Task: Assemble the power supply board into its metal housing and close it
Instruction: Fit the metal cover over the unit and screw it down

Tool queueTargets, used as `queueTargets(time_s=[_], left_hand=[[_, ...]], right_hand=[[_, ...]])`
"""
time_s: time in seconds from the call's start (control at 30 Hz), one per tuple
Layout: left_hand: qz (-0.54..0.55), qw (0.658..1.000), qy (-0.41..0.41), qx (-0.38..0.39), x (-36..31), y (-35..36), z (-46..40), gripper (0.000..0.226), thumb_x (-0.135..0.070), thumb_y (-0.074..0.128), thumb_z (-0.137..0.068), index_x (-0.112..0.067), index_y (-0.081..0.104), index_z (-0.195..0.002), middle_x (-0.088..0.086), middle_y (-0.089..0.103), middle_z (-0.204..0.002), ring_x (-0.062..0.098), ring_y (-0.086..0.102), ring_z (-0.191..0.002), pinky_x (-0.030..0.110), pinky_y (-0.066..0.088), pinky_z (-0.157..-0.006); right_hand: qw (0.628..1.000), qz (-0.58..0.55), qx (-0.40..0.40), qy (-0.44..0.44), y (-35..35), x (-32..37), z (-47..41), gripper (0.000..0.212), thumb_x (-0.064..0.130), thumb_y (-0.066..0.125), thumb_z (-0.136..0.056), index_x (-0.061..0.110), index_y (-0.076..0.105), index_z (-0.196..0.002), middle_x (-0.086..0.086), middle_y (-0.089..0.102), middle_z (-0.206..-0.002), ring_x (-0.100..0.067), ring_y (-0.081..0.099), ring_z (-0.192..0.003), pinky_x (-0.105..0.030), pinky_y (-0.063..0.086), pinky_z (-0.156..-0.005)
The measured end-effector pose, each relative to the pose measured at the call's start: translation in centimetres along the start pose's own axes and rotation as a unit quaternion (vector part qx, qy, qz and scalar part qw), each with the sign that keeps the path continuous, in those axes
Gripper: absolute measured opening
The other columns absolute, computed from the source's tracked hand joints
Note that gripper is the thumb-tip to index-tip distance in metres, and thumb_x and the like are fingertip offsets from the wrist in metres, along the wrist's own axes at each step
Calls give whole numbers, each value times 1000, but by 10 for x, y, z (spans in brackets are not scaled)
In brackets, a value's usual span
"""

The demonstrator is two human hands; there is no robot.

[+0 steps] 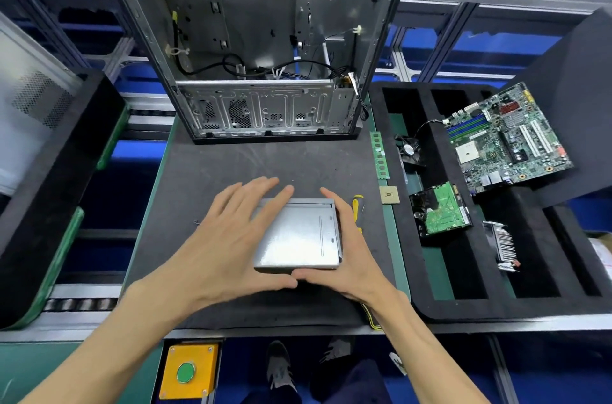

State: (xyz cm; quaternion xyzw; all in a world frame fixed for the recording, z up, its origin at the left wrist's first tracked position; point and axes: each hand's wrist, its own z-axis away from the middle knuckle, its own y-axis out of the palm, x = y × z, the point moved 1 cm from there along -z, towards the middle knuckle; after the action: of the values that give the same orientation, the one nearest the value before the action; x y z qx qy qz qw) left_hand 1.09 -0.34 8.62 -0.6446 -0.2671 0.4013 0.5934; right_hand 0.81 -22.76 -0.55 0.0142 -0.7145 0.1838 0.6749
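Note:
A silver metal power supply housing (298, 238) lies flat on the dark mat in the middle of the bench, its lid on top. My left hand (231, 238) rests along its left side with straight, spread fingers reaching over the far left corner and the thumb at the near edge. My right hand (344, 254) lies against the right side, fingers straight along the edge, thumb meeting the left thumb at the near edge. The board itself is hidden inside the housing.
An open computer case (265, 39) stands upright at the back of the mat. A yellow-handled screwdriver (357, 208), a CPU chip (389, 195) and a RAM stick (379, 152) lie to the right. A black foam tray (410, 287) holds a motherboard (506, 138), hard drive (440, 211), fan (409, 150) and heatsink (503, 244).

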Motion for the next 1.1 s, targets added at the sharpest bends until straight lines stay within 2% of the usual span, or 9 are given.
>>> queueTargets(time_s=[0.1,0.17,0.23,0.33,0.4,0.5,0.67,0.8,1.1], left_hand=[[-23,999,28,-6,-10,4,4,95,-82,34,-88,-23,19,-161,7,24,-165,23,21,-154,46,12,-123],[-65,997,32,-16,-13,10,6,84,-73,30,-95,-21,22,-160,10,26,-165,26,25,-153,51,20,-121],[-98,995,29,-21,-15,14,8,80,-69,30,-96,-21,25,-160,14,27,-164,29,26,-152,56,26,-119],[-108,993,21,-40,-22,17,11,73,-61,35,-96,-21,33,-157,16,33,-161,33,32,-149,55,28,-118],[-101,993,16,-56,-28,20,14,70,-57,38,-96,-19,39,-155,15,40,-156,33,39,-144,51,26,-117],[-82,994,5,-73,-35,21,17,73,-56,55,-92,-17,43,-152,15,42,-154,30,38,-143,51,24,-118],[-82,994,-28,-65,-46,20,14,93,-46,87,-70,-11,50,-147,19,47,-151,35,46,-140,62,40,-109],[-107,991,-44,-61,-52,21,15,96,-31,92,-63,-8,50,-147,21,45,-153,36,46,-140,63,43,-106],[-95,988,-55,-104,-59,32,20,92,-30,89,-67,-9,50,-147,21,45,-152,36,46,-140,63,41,-108]], right_hand=[[999,-30,19,12,1,3,4,124,55,92,-71,41,11,-163,16,42,-155,-16,46,-142,-42,42,-112],[996,-83,20,30,4,9,6,112,68,79,-77,40,12,-163,14,41,-156,-17,43,-145,-40,42,-115],[990,-133,-10,53,4,15,6,83,73,58,-91,40,25,-160,18,46,-154,-10,44,-144,-27,43,-111],[973,-180,-73,122,2,27,-3,41,50,38,-106,41,59,-140,10,65,-137,-9,60,-127,-21,51,-96],[967,-186,-95,145,0,34,-10,38,42,40,-102,35,73,-121,6,74,-120,-9,68,-110,-19,53,-84],[966,-187,-95,153,3,37,-16,39,41,40,-100,31,75,-115,4,75,-115,-10,70,-104,-19,54,-78],[961,-210,-88,157,11,36,-18,39,51,44,-96,26,70,-110,-7,72,-110,-22,67,-99,-44,56,-83],[961,-206,-95,157,10,42,-21,31,46,45,-93,32,73,-99,7,72,-95,-13,67,-88,-34,56,-74],[946,-241,-127,175,12,45,-22,30,40,50,-92,28,77,-97,-2,75,-105,-23,69,-99,-52,55,-95]])
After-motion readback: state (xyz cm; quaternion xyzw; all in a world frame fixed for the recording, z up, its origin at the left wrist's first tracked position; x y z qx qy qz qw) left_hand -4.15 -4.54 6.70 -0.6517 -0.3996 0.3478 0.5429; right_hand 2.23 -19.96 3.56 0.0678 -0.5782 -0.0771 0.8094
